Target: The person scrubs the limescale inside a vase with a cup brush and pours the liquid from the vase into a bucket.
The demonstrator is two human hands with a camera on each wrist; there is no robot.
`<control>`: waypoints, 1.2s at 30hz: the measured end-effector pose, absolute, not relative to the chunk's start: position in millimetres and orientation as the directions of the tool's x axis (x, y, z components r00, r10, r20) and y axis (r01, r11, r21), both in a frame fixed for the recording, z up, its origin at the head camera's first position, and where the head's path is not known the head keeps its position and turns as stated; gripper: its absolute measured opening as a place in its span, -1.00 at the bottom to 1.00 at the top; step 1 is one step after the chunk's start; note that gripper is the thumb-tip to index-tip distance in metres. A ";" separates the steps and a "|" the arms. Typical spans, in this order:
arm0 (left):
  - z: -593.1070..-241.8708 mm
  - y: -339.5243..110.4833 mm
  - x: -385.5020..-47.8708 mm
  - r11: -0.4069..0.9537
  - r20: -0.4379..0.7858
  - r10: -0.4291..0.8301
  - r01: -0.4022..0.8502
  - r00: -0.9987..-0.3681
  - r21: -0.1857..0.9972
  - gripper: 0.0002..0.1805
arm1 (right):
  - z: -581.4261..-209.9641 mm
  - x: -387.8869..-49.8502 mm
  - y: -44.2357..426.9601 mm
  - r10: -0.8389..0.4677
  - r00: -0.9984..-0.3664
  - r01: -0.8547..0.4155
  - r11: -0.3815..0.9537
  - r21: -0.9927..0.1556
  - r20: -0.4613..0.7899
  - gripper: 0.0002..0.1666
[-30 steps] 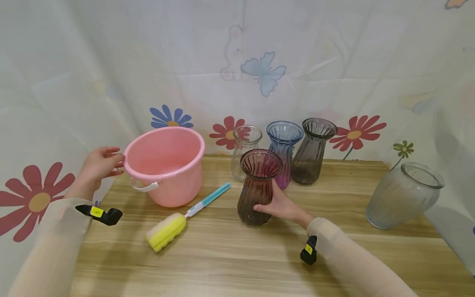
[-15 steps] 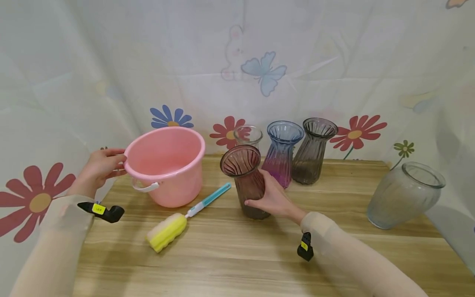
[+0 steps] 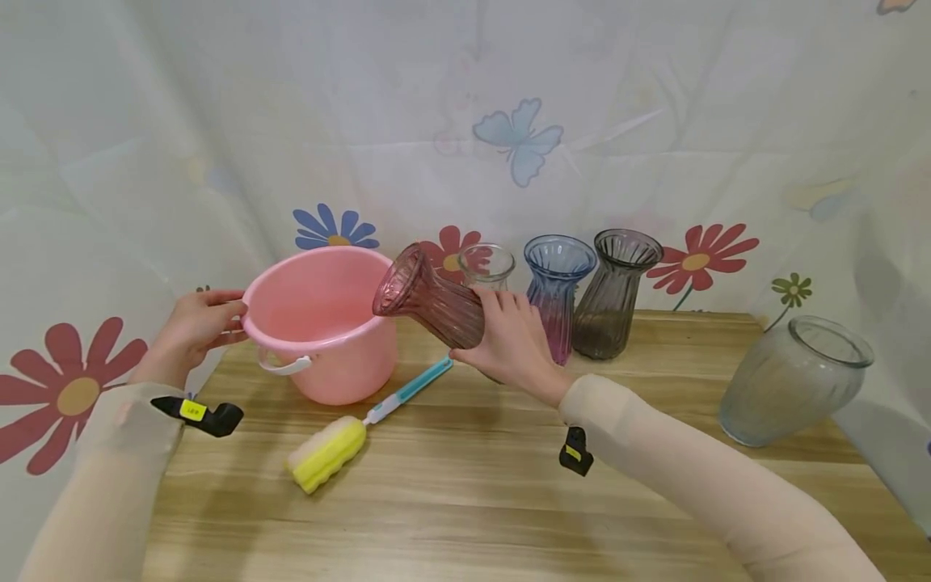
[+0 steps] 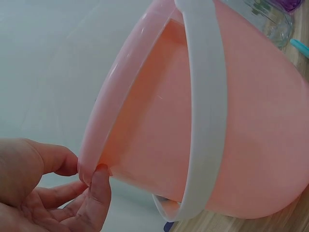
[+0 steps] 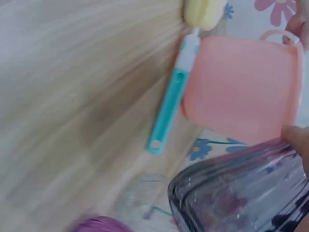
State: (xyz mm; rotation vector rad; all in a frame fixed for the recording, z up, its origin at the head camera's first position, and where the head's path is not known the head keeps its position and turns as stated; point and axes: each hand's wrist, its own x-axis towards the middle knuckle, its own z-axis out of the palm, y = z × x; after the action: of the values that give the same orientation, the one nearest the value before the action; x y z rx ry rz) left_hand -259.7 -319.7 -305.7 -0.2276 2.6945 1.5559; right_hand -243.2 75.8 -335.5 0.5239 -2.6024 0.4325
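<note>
My left hand [image 3: 198,327] pinches the rim of a pink bucket [image 3: 352,368] between thumb and fingers, plain in the left wrist view, where the white handle [image 4: 208,106] hangs down the bucket's side. With my right hand [image 3: 515,339] I grip a reddish-purple ribbed glass vase [image 3: 444,307] around its body. The vase is off the table and tilted far over to the left. Its flared mouth is at the bucket's right rim; whether they touch I cannot tell. The right wrist view shows the vase's base [image 5: 193,193] close up.
A yellow sponge brush [image 3: 327,454] with a teal handle lies before the bucket. Behind the right hand stand a clear vase [image 3: 489,263], a blue-purple vase [image 3: 556,275] and a grey vase [image 3: 607,311]. A frosted jar [image 3: 785,396] stands at the wooden table's right.
The right hand has lifted the vase off the table, moved it left towards the bucket and tipped its mouth over to the left. The left hand has stayed at the bucket's rim.
</note>
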 end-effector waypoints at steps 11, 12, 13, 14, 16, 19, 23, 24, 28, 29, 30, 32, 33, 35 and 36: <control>-305.6 -319.5 -259.6 0.477 -0.085 -0.117 -0.131 -0.989 0.869 -0.37 | -294.9 -247.1 50.0 -0.377 -0.694 -0.459 0.888 0.027 0.613 0.05; -305.6 -319.4 -259.6 0.473 -0.084 -0.115 -0.129 -0.990 0.872 -0.37 | -293.4 -248.0 48.8 -0.399 -0.671 -0.463 0.884 0.068 0.625 0.04; -305.9 -319.4 -259.9 0.469 -0.084 -0.114 -0.128 -0.990 0.874 -0.37 | -292.3 -249.4 47.8 -0.421 -0.644 -0.466 0.878 0.108 0.639 0.01; -306.0 -319.1 -260.0 0.465 -0.084 -0.113 -0.128 -0.990 0.876 -0.37 | -291.3 -251.1 46.9 -0.441 -0.616 -0.467 0.872 0.148 0.652 -0.01; -306.7 -319.2 -260.2 0.462 -0.084 -0.110 -0.126 -0.990 0.878 -0.37 | -289.9 -255.6 45.5 -0.479 -0.561 -0.465 0.857 0.221 0.675 -0.05; -307.8 -319.9 -259.9 0.457 -0.083 -0.108 -0.124 -0.991 0.881 -0.37 | -288.2 -263.0 44.1 -0.526 -0.484 -0.448 0.836 0.317 0.699 -0.11; -308.4 -321.3 -258.5 0.456 -0.079 -0.108 -0.120 -0.991 0.882 -0.38 | -285.6 -271.2 41.8 -0.576 -0.403 -0.416 0.807 0.419 0.711 -0.30; -308.3 -321.4 -258.0 0.455 -0.078 -0.106 -0.118 -0.991 0.882 -0.38 | -284.9 -272.5 41.3 -0.587 -0.390 -0.406 0.801 0.439 0.710 -0.33; -307.5 -321.0 -256.8 0.454 -0.075 -0.108 -0.116 -0.991 0.883 -0.38 | -283.0 -274.9 40.5 -0.608 -0.371 -0.364 0.790 0.493 0.701 -0.36; -307.5 -320.8 -256.8 0.457 -0.074 -0.108 -0.115 -0.991 0.882 -0.38 | -282.8 -274.9 40.8 -0.609 -0.372 -0.350 0.791 0.502 0.700 -0.35; -307.5 -320.5 -256.7 0.459 -0.072 -0.109 -0.115 -0.991 0.881 -0.38 | -282.9 -275.2 41.0 -0.611 -0.373 -0.340 0.791 0.510 0.699 -0.33; -307.9 -320.2 -256.7 0.460 -0.069 -0.111 -0.113 -0.991 0.881 -0.38 | -283.4 -275.5 41.5 -0.612 -0.374 -0.318 0.790 0.524 0.696 -0.30; -308.2 -320.3 -256.9 0.463 -0.067 -0.112 -0.112 -0.991 0.880 -0.38 | -283.8 -275.8 41.7 -0.614 -0.371 -0.310 0.789 0.530 0.697 -0.30; -308.9 -320.4 -257.3 0.463 -0.063 -0.113 -0.109 -0.992 0.880 -0.39 | -284.6 -275.9 42.0 -0.614 -0.366 -0.296 0.789 0.538 0.699 -0.30; -309.1 -320.3 -257.4 0.460 -0.063 -0.113 -0.109 -0.992 0.881 -0.39 | -285.1 -276.2 42.0 -0.610 -0.363 -0.293 0.792 0.536 0.704 -0.32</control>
State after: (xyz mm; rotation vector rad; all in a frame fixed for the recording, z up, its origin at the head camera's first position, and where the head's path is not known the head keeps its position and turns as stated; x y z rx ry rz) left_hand -257.4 -320.3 -309.1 -0.2042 2.6881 1.6221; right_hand -276.2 42.0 -285.1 0.6773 -1.9659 -0.3934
